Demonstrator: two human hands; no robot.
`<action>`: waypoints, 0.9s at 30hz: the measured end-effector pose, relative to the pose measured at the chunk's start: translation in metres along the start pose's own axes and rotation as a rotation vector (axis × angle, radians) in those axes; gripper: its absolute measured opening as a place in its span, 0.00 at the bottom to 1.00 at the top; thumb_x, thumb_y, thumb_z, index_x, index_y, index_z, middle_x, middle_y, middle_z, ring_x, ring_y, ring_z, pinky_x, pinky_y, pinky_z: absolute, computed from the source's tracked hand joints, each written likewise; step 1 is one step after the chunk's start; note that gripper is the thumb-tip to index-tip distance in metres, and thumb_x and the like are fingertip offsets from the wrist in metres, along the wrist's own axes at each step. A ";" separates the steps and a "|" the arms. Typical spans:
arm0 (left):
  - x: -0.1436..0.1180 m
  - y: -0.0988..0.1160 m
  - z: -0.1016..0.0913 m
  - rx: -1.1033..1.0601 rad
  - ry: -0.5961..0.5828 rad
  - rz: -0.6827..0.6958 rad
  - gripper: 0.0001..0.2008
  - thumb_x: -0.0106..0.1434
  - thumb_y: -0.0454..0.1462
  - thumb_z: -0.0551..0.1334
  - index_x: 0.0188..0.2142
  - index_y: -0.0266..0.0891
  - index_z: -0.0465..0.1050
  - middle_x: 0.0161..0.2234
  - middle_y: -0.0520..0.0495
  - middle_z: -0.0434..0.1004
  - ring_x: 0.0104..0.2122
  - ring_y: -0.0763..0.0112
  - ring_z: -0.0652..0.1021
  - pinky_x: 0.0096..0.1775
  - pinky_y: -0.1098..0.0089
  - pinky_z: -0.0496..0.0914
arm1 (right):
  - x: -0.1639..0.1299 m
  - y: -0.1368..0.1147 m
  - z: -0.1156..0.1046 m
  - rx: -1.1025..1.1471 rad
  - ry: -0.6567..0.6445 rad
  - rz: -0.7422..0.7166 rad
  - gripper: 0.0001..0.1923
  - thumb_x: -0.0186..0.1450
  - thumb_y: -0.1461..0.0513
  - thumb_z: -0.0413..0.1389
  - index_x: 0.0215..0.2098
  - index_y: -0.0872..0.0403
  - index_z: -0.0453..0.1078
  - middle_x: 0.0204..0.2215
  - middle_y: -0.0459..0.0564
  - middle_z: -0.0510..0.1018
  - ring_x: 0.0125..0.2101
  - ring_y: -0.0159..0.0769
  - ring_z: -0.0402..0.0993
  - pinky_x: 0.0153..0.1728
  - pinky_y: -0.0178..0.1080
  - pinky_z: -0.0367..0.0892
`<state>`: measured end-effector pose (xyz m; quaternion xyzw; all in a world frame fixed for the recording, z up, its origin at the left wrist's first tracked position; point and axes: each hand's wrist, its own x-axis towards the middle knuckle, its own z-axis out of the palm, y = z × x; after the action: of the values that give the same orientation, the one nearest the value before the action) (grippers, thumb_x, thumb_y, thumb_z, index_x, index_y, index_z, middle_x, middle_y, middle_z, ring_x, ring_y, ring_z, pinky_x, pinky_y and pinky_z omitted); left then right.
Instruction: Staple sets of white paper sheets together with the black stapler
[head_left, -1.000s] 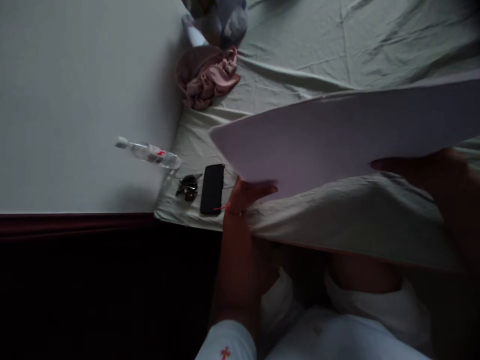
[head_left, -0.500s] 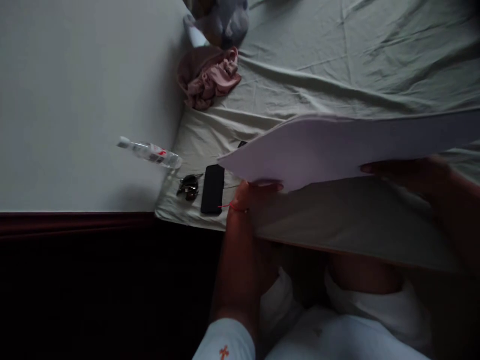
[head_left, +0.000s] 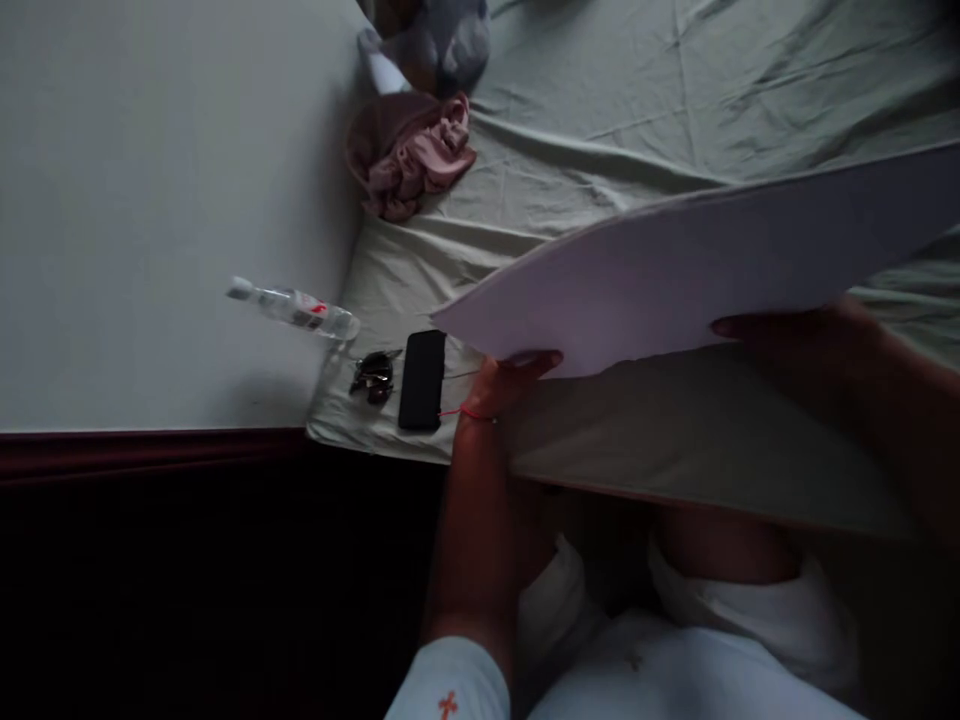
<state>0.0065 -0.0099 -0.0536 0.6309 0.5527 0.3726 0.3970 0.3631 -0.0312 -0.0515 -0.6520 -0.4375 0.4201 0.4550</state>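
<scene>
A wide white paper sheet (head_left: 637, 275), perhaps several sheets together, is held tilted above the bed and runs out past the right edge of the view. My left hand (head_left: 506, 385), with a red string at the wrist, grips its lower left edge, thumb on the near face and fingers hidden behind. Farther right, my right hand (head_left: 802, 335) holds the lower edge in the same way, its thumb lying on the near face. Just left of my left wrist lies a black phone (head_left: 422, 380). A bunch of keys (head_left: 374, 377) is beside the phone.
A clear plastic bottle (head_left: 296, 308) leans out from the bed corner against the wall (head_left: 150, 200). Pink cloth (head_left: 420, 155) lies crumpled by the wall, with a plastic bag (head_left: 450, 45) behind it. The bed (head_left: 600, 110) has a wrinkled green-grey sheet.
The right part of the paper has risen and its bent top edge has straightened. My right hand has moved slightly up; my left hand has stayed nearly in place.
</scene>
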 end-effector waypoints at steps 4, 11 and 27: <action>0.003 0.013 0.008 -0.089 0.037 -0.033 0.18 0.62 0.51 0.69 0.42 0.38 0.80 0.44 0.38 0.84 0.48 0.58 0.81 0.62 0.53 0.72 | 0.000 -0.003 0.004 -0.010 -0.008 0.074 0.22 0.47 0.55 0.75 0.36 0.55 0.78 0.35 0.49 0.80 0.36 0.38 0.75 0.42 0.46 0.76; 0.008 0.016 0.008 -0.167 -0.075 -0.197 0.22 0.62 0.53 0.69 0.42 0.36 0.82 0.41 0.40 0.84 0.42 0.60 0.81 0.48 0.60 0.77 | 0.000 0.003 0.000 0.030 -0.051 0.114 0.20 0.48 0.51 0.74 0.26 0.55 0.75 0.28 0.48 0.74 0.27 0.31 0.65 0.27 0.36 0.66; 0.017 0.023 0.004 -0.405 -0.126 -0.523 0.07 0.64 0.35 0.68 0.33 0.37 0.70 0.17 0.54 0.72 0.13 0.83 0.61 0.17 0.79 0.49 | -0.003 -0.017 -0.007 0.162 0.004 0.309 0.15 0.47 0.55 0.72 0.26 0.55 0.78 0.25 0.51 0.78 0.21 0.29 0.68 0.17 0.31 0.60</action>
<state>0.0210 0.0047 -0.0331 0.3978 0.5849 0.3207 0.6299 0.3653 -0.0325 -0.0327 -0.6737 -0.2960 0.5173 0.4370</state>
